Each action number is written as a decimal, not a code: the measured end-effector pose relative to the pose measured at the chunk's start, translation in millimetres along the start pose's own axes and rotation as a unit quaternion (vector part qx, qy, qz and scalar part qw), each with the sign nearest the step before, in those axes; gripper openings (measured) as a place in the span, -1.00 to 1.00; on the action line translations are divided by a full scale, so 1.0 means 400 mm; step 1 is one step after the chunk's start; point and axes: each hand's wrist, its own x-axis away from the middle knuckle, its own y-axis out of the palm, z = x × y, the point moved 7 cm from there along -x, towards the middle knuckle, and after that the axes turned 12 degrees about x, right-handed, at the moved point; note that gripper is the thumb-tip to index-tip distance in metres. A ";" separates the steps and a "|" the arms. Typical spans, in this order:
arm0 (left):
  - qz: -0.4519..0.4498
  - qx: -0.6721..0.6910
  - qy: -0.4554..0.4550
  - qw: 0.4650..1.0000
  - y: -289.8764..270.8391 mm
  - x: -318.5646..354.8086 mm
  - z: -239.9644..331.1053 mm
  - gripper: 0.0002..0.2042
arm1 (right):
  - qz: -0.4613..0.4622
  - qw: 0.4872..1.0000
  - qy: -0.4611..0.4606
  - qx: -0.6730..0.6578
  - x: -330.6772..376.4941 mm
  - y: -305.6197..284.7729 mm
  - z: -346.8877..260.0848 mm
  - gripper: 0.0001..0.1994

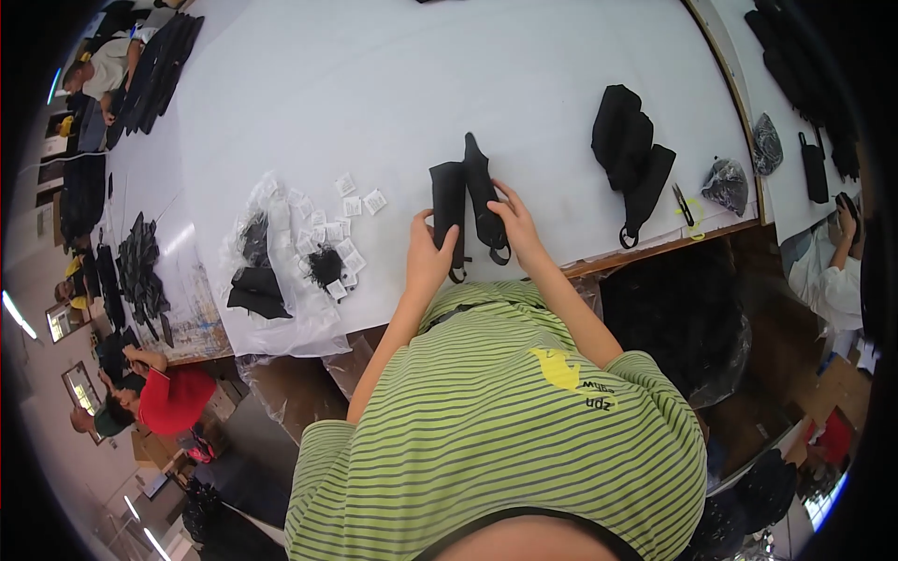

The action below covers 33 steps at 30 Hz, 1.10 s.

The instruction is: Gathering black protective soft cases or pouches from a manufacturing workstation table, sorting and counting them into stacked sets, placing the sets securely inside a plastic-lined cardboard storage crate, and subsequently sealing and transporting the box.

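Long white work table (449,84) fills upper frame, edges bowed. Crumpled clear plastic sheet (281,309) at lower left of table carries black fabric scraps and small white paper sachets (348,208). Stack of black fabric pouches (629,150) lies upper right of centre, well apart from your hands. At frame centre, two long black fabric pouches with ring loops (465,201) lie side by side. Your left hand (428,257) grips left pouch, fingers curled narrow. Your right hand (514,224) presses right pouch, fingers closed on it.
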 end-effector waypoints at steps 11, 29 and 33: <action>-0.040 0.177 -0.025 0.983 0.066 -0.019 -0.103 -0.46 | 0.080 0.807 -0.167 0.561 0.050 0.016 0.047 -0.40; -0.004 0.006 -0.040 0.999 0.062 -0.012 0.001 -0.36 | 0.420 0.678 -0.242 0.552 -0.033 -0.277 -0.267 -0.48; -0.005 0.046 -0.024 0.999 0.071 -0.012 0.003 -0.36 | 0.434 0.590 -0.162 0.662 -0.100 -0.431 -0.252 -0.35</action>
